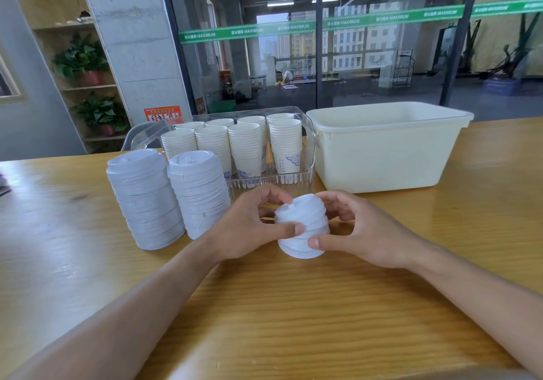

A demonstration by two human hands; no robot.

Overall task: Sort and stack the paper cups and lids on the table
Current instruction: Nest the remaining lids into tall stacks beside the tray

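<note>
Lids [302, 227], short stack: my left hand [249, 227] and right hand [361, 229] grip it on the worktop [293, 306], squaring edges.

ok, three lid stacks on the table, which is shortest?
The lid stack held between the left hand and right hand; the two stacks left of it are clearly taller and untouched.

A green strip [293, 27] runs across the glass wall [367, 65] beyond the worktop's far edge, repeating "MAXIMUM" in white after small unreadable characters. An orange notice [163, 114] on the concrete pillar [138, 41] is too small to read.
</note>
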